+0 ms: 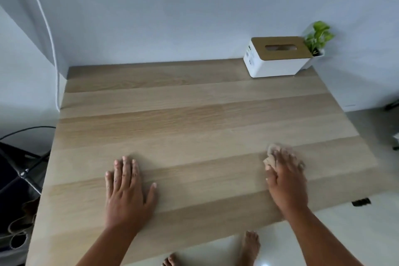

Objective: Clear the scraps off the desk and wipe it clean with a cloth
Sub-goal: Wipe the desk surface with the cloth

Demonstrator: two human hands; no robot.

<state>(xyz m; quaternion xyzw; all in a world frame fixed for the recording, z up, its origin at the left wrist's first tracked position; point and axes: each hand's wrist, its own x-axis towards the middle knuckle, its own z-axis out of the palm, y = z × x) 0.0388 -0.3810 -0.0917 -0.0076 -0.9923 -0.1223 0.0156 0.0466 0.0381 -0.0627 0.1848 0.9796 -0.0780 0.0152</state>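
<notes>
The light wooden desk (183,114) fills the middle of the view, and I see no scraps on its top. My left hand (127,192) lies flat on the desk near the front, fingers straight and spread. My right hand (287,179) presses a small beige cloth (269,158) onto the desk at the front right. The fingers cover most of the cloth and only its left and far edges show. The right hand is blurred.
A white tissue box (276,58) with a wooden lid stands at the desk's back right corner, a small green plant (317,36) behind it. A white cable (51,39) hangs at the left wall. A dark chair frame (19,170) stands left of the desk.
</notes>
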